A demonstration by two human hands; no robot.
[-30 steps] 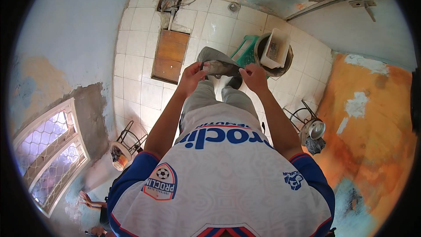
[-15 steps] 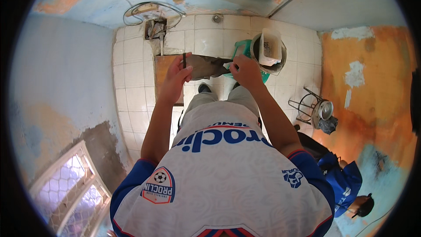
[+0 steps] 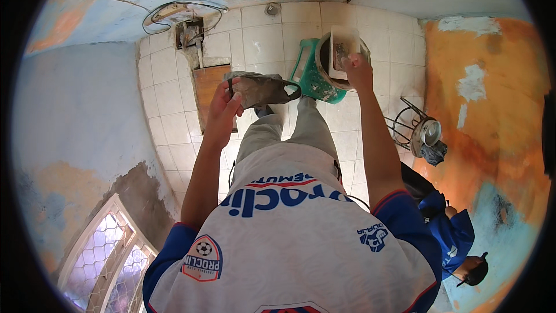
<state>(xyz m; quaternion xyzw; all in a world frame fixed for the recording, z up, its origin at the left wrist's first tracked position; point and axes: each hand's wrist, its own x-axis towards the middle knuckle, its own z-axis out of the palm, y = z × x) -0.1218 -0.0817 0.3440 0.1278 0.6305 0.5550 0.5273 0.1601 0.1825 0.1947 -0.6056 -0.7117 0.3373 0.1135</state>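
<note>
My left hand [image 3: 222, 110] is closed on one handle of a dark plastic bag [image 3: 258, 91], which stretches out to the right with its other handle loop loose. Over on the right, my right hand [image 3: 358, 71] is at the near right corner of a white plastic tub [image 3: 341, 37]. Its fingers are curled together, and whether they pinch the tub's rim or something inside is hidden. That tub rests on top of a round bucket [image 3: 324, 61]. Beside and under the bucket is a green plastic stool or crate [image 3: 303, 64], spattered with pale residue.
A wooden board [image 3: 211, 90] lies on the tiled floor near a broken wall opening [image 3: 188, 35] with a looped cable [image 3: 152, 23]. On the right stands a metal-framed stool [image 3: 402, 119] bearing a metal pot [image 3: 430, 133]. Another person [image 3: 452, 235] in blue is at the lower right.
My right hand has let go of the bag's right handle and moved right to the white tub. My left hand still holds the bag, now with its right end hanging loose.
</note>
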